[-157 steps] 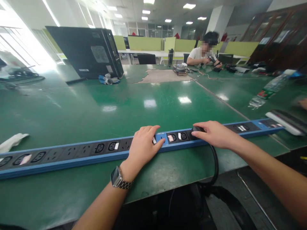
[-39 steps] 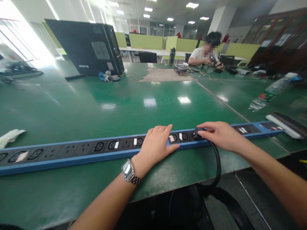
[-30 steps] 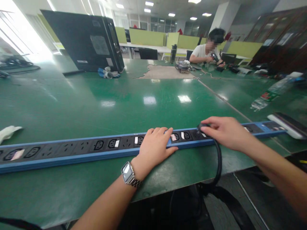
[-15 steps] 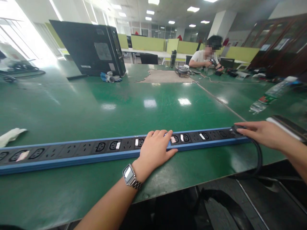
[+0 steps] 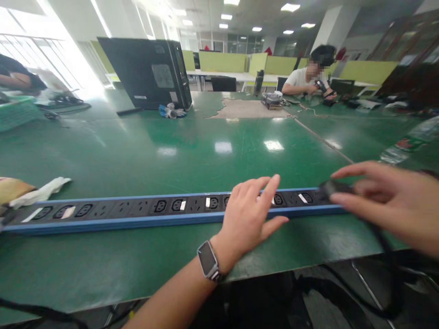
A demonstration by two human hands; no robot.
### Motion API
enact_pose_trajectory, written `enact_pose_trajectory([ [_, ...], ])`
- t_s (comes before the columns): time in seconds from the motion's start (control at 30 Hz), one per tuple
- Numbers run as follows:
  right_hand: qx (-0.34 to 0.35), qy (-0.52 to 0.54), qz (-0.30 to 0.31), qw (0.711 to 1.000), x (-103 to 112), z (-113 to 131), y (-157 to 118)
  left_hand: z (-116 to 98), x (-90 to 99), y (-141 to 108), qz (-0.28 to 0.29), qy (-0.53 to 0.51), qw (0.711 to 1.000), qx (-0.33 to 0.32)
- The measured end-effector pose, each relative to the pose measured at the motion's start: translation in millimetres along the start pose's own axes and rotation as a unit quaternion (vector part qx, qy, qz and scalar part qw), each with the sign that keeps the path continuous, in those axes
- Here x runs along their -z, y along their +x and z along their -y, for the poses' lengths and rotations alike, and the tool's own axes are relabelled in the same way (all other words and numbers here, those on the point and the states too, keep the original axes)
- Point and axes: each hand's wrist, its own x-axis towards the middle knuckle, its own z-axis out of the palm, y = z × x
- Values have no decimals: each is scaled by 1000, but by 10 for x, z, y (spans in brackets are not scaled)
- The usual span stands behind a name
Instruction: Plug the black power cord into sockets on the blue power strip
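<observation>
A long blue-framed power strip with black sockets lies across the table near its front edge. My left hand, a watch on its wrist, is over the middle of the strip with its fingers stretched out and open. It hides several sockets. At the strip's right end, my right hand is blurred by motion. Between thumb and fingers it pinches a black plug, whose thick black cable hangs down past the table edge. Whether the plug touches the strip I cannot tell.
A black computer case leans at the back left, gloves beside it. A clear bottle lies at right. Another person sits across the green table. A green basket stands at far left.
The view has swung to the left. My left hand has slid right along the strip, its fingers lifting and spreading. My right hand, still pinching the plug, has shifted left along the strip.
</observation>
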Motion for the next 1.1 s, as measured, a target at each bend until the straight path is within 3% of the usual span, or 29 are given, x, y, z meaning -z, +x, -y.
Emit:
enact_pose_trajectory([
  [0.03, 22, 38, 110, 993, -132, 261, -63, -55, 41, -17, -14, -2, 1000, -15],
  [0.07, 37, 91, 171, 980, -262, 487, -117, -75, 97, -49, -30, 1, 999, -22],
  [0.13, 66, 244, 212, 944, -482, 760, -184, 22, 263, -162, -82, 20, 996, 6],
  [0.2, 61, 337, 159, 926, -629, 752, -201, 279, 479, -335, -152, 46, 984, 86],
  [0.27, 28, 324, 77, 942, -743, 517, -187, 589, 686, -537, -177, 44, 970, 160],
  [0.37, -23, 202, 7, 979, -938, 25, -167, 913, 841, -784, -83, 2, 981, 175],
  [0.5, -16, 82, -86, 993, -1187, -343, -181, 985, 785, -861, -30, -5, 983, 179],
  [0.67, 142, -2, -178, 974, -1354, -326, -195, 986, 760, -812, -5, 6, 986, 169],
  [0.73, 173, -20, -200, 964, -1397, -308, -193, 969, 760, -815, -24, -5, 985, 169],
  [0.8, 172, -30, -209, 962, -1430, -305, -189, 897, 725, -786, -84, -16, 981, 174],
  [0.87, 163, -36, -210, 963, -1450, -309, -187, 766, 644, -689, -162, -25, 972, 171],
  [0.93, 161, -36, -213, 963, -1457, -310, -187, 613, 522, -527, -186, -40, 971, 143],
  [1.0, 164, -30, -216, 962, -1454, -307, -189, 491, 380, -346, -142, -68, 981, 113],
  [1.1, 171, -22, -212, 962, -1447, -304, -193, 416, 179, -168, -74, -103, 984, 129],
])
